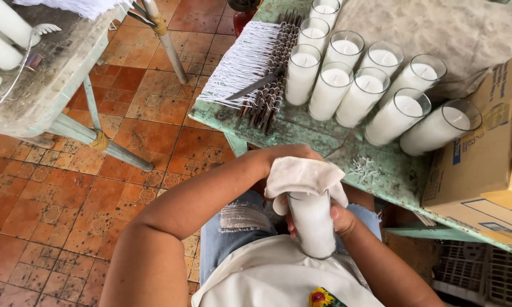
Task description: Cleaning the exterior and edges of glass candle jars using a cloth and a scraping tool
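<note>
While the right hand [338, 219] wraps its fingers around a glass candle [314, 227] from behind, the left hand [287, 156] is closed over a pale cloth [304, 177] pressed onto the candle's top. The candle sits at lower centre of the frame, over the person's lap, its long axis near vertical in the picture, the covered mouth toward the table and the base toward the person's white shirt [267, 278]. The cloth hides the rim and drapes down both sides of the glass.

Just above the hands runs the worn green table [324, 142], its edge crossing diagonally. On it, in the upper right, stand two rows of filled glass candles [358, 85], all leaning the same way in this view, close together. Left of them lies a bundle of white wicks [241, 65] on dark sticks [270, 96], with a thin blade-like tool [256, 86] across them. A cardboard box [483, 165] fills the right edge. A second table [45, 85] with more candles [0, 34] occupies the upper left, above an orange tiled floor [68, 199].
</note>
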